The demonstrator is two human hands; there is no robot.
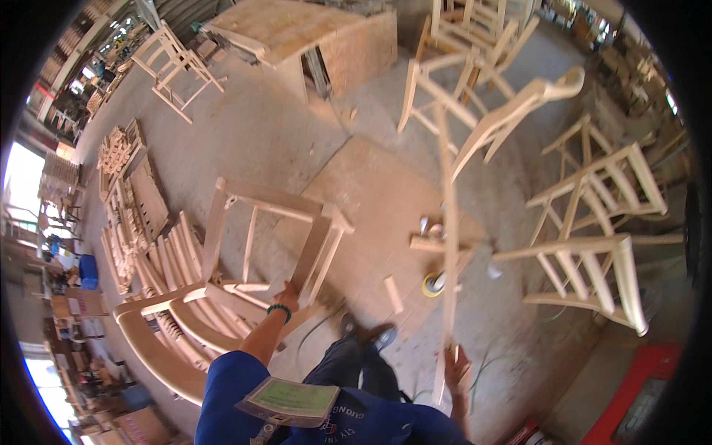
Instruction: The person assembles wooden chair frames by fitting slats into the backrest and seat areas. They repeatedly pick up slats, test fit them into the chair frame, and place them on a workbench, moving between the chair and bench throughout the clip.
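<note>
While the person stood on the dusty workshop floor (282,141), the left hand (286,298) gripped the near leg of a bare wooden chair frame (271,222), its fingers curled shut around the wood, a green bead bracelet (279,311) on the wrist. That frame stood tilted just in front of the person, to the left, its lower end resting against a heap of curved wooden chair backs (174,311) lying on the floor. The right hand (457,371) was closed around the near end of a long wooden chair part (475,148), fingers wrapped about the thin rail; this piece reached far up and away from the person and ended in a curved back rest at the far right. A flat plywood sheet (371,200) lay on the floor between the two pieces, with a short wooden block (393,294) and a yellow tape roll (432,283) near its right edge. Finished bare chairs (593,245) stood at the right, and a large plywood box (311,41) sat at the far side. A flat rectangular green-faced card (293,399) hung at the person's chest, near the bottom edge. A red box (641,386) sat at the near right, and a blue container (88,268) at the far left.
</note>
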